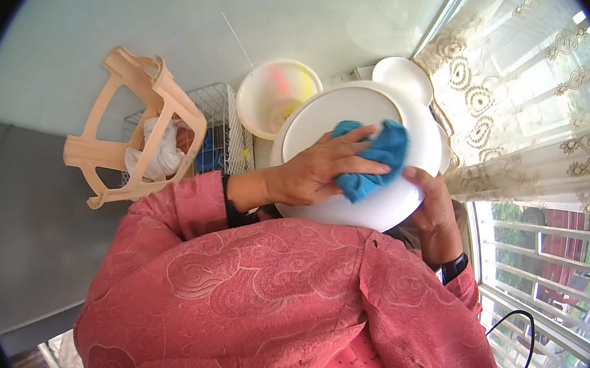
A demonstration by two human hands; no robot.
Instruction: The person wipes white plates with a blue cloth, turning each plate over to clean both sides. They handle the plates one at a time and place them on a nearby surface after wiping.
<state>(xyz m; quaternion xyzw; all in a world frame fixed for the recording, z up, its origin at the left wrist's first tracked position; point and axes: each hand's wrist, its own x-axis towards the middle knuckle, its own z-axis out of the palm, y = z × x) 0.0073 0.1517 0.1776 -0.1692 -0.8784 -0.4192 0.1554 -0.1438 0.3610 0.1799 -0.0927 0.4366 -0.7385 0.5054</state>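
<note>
A white round basin (344, 100) is tilted before my chest, with its ringed underside facing me. My left hand (312, 172) presses a blue cloth (393, 146) against that underside, fingers spread over the bunched fabric. At the basin's right side, my right hand (430, 203) grips the edge, thumb on the near face. The other fingers of that hand are hidden behind the basin.
A peach plastic frame (101, 154) stands at left, beside a wire basket (243, 149) holding a white bag (161, 151). Behind are a pink-and-yellow-patterned basin (259, 86) and a white round dish (401, 75). A lace curtain (474, 122) hangs by the barred window (541, 253) at right.
</note>
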